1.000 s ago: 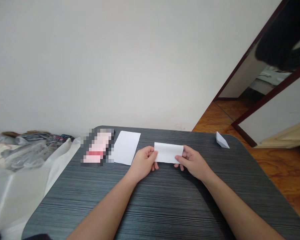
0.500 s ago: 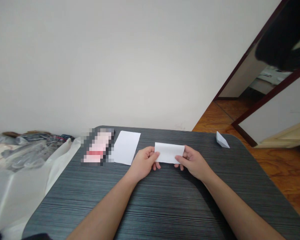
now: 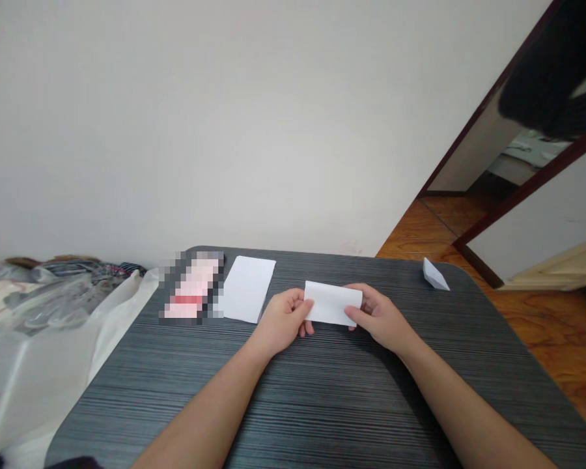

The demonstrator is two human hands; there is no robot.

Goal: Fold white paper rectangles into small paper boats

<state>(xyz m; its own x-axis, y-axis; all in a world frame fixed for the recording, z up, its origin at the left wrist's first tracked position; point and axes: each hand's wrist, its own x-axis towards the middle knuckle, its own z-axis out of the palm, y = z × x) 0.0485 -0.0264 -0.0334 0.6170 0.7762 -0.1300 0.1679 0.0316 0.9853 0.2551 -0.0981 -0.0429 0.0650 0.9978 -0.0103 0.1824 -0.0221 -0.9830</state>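
A white sheet of paper (image 3: 330, 303), folded along its far edge into a small rectangle, is stretched between my two hands above the table. My left hand (image 3: 284, 319) pinches its left end, thumb on top and fingers behind. At the right end, my right hand (image 3: 378, 316) grips it the same way, its thumb on the near right corner. Some fingers of both hands are hidden behind the paper.
The dark, wood-grained table (image 3: 293, 404) stands against a white wall. A stack of white paper (image 3: 247, 288) lies left of my hands, beside a blurred-out pink and black object (image 3: 193, 286). A folded white paper piece (image 3: 435, 275) rests at the far right. Plastic-wrapped items (image 3: 53, 306) lie left of the table.
The paper has tilted slightly, its right end now lower and nearer to me. The fingers of my right hand have shifted along the far edge behind it.
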